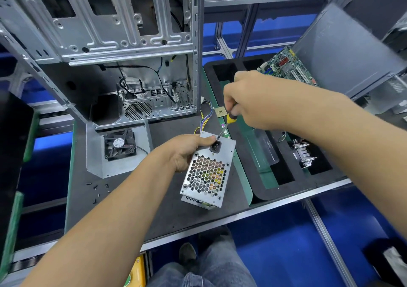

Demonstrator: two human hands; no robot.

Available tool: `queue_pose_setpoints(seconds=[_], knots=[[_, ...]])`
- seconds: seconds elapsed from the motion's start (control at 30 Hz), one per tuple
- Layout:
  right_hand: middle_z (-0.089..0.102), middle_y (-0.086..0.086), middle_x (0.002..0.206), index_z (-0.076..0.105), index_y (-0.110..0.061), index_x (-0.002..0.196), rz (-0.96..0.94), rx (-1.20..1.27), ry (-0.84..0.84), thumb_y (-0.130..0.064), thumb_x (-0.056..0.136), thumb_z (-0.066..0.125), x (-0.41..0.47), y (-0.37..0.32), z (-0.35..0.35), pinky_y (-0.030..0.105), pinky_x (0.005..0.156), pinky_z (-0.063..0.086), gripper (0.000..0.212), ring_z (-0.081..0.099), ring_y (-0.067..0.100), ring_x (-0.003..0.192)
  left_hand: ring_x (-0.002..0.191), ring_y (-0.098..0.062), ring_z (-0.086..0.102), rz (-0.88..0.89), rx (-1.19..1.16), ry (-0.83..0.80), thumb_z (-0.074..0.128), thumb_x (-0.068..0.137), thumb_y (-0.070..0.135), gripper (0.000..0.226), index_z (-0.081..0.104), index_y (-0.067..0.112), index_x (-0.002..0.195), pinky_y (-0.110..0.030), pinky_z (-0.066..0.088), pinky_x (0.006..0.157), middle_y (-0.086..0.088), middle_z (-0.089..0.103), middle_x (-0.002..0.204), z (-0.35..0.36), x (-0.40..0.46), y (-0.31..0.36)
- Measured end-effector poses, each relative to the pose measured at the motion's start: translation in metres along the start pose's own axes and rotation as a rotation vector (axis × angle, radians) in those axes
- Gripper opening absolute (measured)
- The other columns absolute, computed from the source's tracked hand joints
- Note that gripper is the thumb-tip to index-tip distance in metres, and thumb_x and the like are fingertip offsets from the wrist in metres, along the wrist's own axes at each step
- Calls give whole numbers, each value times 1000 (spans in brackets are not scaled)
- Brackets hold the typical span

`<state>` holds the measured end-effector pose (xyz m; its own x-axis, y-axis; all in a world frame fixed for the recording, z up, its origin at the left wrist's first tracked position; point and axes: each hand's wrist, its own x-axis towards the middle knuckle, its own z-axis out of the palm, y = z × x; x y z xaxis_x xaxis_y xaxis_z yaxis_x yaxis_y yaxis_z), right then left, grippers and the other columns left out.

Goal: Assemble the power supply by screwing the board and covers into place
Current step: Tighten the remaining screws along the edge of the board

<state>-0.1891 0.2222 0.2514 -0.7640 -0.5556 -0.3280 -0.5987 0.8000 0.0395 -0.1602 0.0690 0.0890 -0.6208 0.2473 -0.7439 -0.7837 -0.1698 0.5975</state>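
Galvanised sheet steel forms the power supply point(207, 170), a small box that the left hand point(187, 150) is gripping at its upper edge and holding tilted just above the dark bench point(136, 198). Its upward face is carrying a honeycomb-punched vent and a black moulded mains socket; coloured components are showing through the holes. A bundle of yellow, blue and white wires is trailing from its far end.

The right hand point(253, 101) is gripping a screwdriver point(226, 123) by its yellow-and-black handle, the thin shaft slanting down so that its tip is meeting the top corner of the case beside the socket. Judgement: a cover screw is being driven at that corner. Whether the screw is seated cannot be told. The next move is calling for steady downward pressure in line with the shaft, and a firm counter-hold, since smooth metal is liable to slip.

Small black screws point(97, 187) are lying loose on the matt bench surface, left of the unit. Beyond them a black fan point(120, 143) is sitting on a bent metal cover plate point(97, 154), which appears not yet fitted. A bare steel computer chassis point(110, 44) is standing behind.
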Motion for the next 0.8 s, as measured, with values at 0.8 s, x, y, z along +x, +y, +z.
queue_pose_setpoints(seconds=[0.8], knots=[[37,5,115,50,-23,110,-7,-20,-30,-20,97,51,0,9,4,47,87,47,13,49,29,96,59,-23,73,-14,-3,-12,63,97,18,7,65,11,100,-34,58,49,-12,75,74,-4,-1,0]])
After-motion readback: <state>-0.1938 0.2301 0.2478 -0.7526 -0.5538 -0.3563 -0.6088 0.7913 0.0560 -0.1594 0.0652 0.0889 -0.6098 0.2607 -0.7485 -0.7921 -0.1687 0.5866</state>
